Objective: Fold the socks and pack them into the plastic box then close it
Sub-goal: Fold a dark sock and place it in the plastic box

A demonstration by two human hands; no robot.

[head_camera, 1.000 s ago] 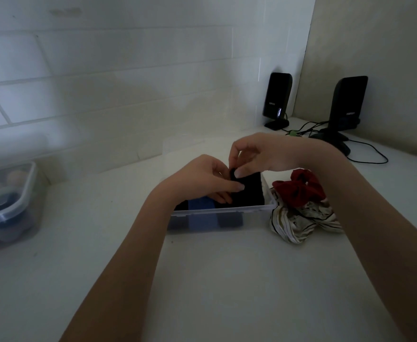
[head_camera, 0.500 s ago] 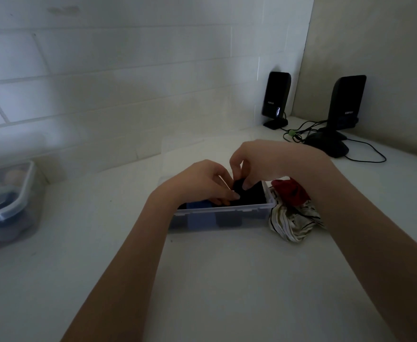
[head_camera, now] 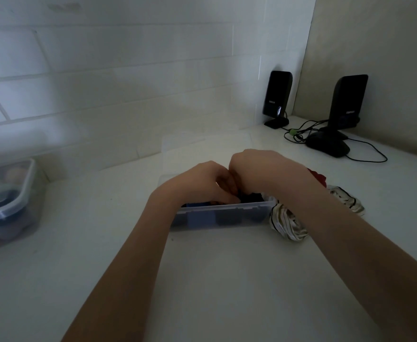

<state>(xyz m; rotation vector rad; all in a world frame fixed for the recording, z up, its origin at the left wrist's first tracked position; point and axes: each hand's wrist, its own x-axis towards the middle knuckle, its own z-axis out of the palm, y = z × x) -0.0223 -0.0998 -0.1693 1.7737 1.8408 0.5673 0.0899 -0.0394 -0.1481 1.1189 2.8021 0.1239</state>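
A clear plastic box (head_camera: 251,210) sits mid-counter with a blue sock (head_camera: 197,218) and dark socks showing through its front wall. My left hand (head_camera: 202,181) and my right hand (head_camera: 264,169) are both down inside the box, fingers curled onto a black folded sock (head_camera: 251,198) at its right end. The fingertips are mostly hidden behind the knuckles. The box's clear lid (head_camera: 202,146) lies flat just behind it. To the right of the box lie a white striped sock (head_camera: 286,224) and a red sock (head_camera: 319,177), partly hidden by my right forearm.
A second clear lidded container (head_camera: 12,201) with items inside stands at the far left. Two black speakers (head_camera: 277,96) (head_camera: 345,104) with cables (head_camera: 365,151) occupy the back right corner. A tiled wall runs along the back.
Both hands have lowered the black sock from above the rim down into the right end of the box. My right forearm now covers more of the red sock.
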